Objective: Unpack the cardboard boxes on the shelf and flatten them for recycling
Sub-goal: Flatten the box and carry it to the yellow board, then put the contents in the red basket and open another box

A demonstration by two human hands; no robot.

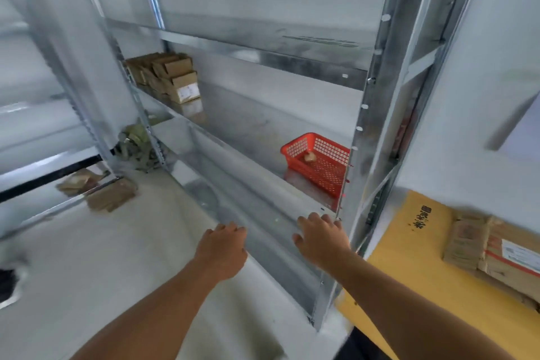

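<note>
Several small brown cardboard boxes [169, 76] are stacked at the far left end of a metal shelf [248, 131]. A red plastic basket [317, 162] stands at the shelf's right end with a small brown item inside. My left hand [225, 245] and my right hand [320, 238] are both held out in front of the shelf's lower edge, fingers loosely curled, holding nothing. Both hands are far from the boxes.
Flattened brown cardboard pieces [99, 190] lie on the pale floor at the left, beside a greenish heap [137, 146] by the shelf post. On the right, a yellow surface [409, 257] carries taped bundles [491, 248]. Upright metal posts [377, 96] frame the shelving.
</note>
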